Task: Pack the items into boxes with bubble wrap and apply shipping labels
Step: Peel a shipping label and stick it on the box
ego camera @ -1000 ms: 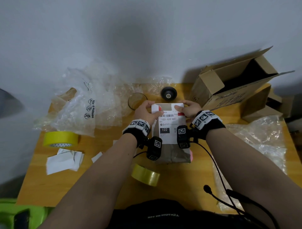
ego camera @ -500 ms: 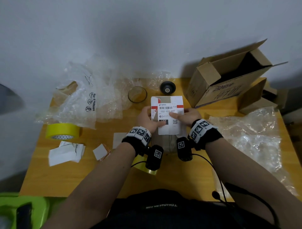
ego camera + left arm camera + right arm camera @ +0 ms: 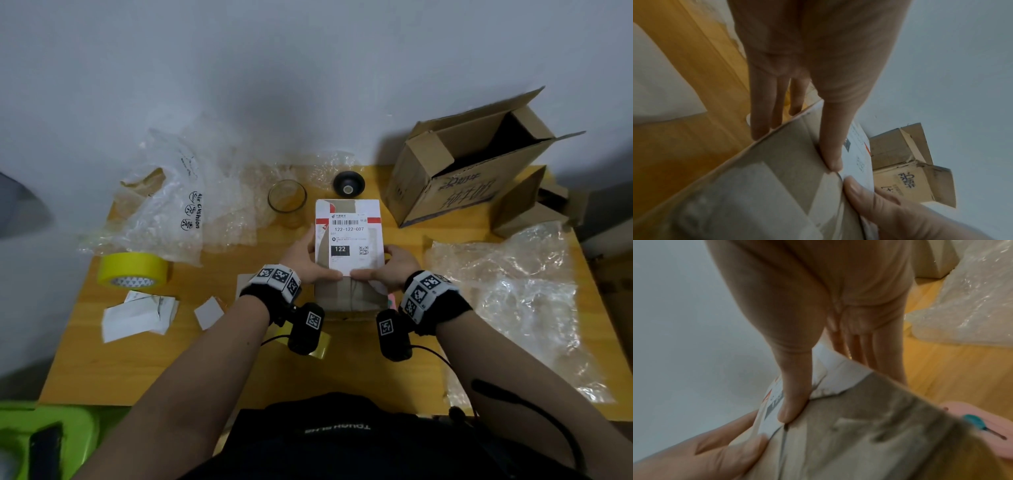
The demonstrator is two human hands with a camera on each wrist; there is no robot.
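A closed brown cardboard box (image 3: 342,296) stands at the table's middle with a white shipping label (image 3: 352,236) on its top. My left hand (image 3: 308,262) and right hand (image 3: 397,265) flank the label's near edge. In the left wrist view the left thumb (image 3: 830,146) presses on the box (image 3: 777,162) at the label's (image 3: 857,155) corner, with straight fingers down the box's side. The right thumb (image 3: 795,394) presses the label's (image 3: 772,410) other near corner, where the paper is creased, its fingers straight along the box (image 3: 869,426).
A glass (image 3: 287,198) and a black round item (image 3: 348,183) sit behind the box. A large open carton (image 3: 462,171) lies back right and bubble wrap (image 3: 507,291) right. Air-cushion bags (image 3: 178,205), a yellow tape roll (image 3: 132,270) and paper scraps (image 3: 137,315) are left. A pink item (image 3: 982,426) lies beside the box.
Both hands have slid along the label from its far edge to its near edge, thumbs pressing it down. The box has stayed in place.
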